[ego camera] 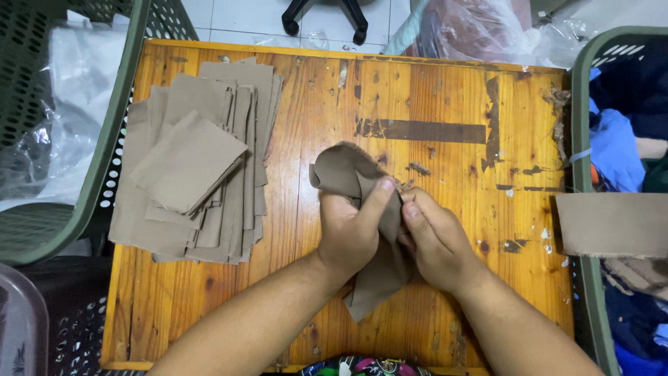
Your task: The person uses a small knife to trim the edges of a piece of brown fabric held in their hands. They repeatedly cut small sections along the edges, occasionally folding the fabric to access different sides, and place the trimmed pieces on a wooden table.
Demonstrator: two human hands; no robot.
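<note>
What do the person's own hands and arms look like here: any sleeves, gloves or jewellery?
Both forearms are bare up to the frame edge, with no sleeves in view. The left hand and right hand wear no gloves, and no rings, watch or bracelets show. Fingernails are short and unpainted.

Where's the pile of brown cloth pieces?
The cloth pile lies on the wooden table's left side, beside a green basket, left of both hands.
</note>
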